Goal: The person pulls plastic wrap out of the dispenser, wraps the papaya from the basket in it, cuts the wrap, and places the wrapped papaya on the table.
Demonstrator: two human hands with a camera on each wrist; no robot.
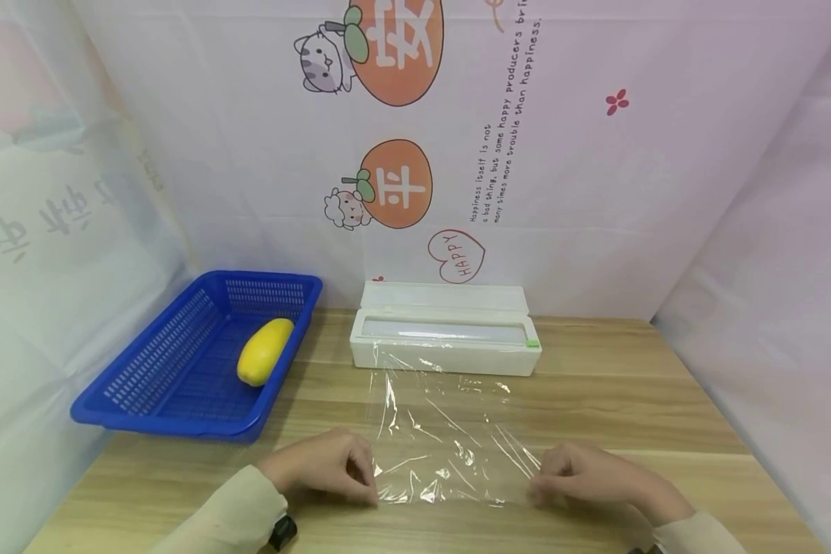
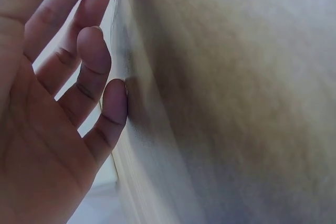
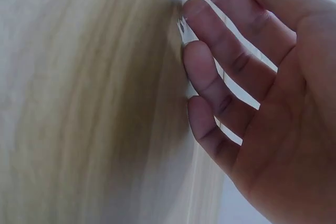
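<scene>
A: Left side?
B: Basket (image 1: 194,373), middle left; yellow fruit (image 1: 266,352) inside by its right wall.
A: Grip?
B: Left hand (image 1: 328,463), lower left of centre, pinches film's near-left corner, other fingers loosely bent.
A: Film (image 1: 443,446)?
B: Lower centre, between hands, equally near both; runs up to open box (image 1: 450,358), crosswise. Nothing seen blocking.
A: Right hand (image 1: 599,475)?
B: Lower right, pinching near-right corner.
</scene>
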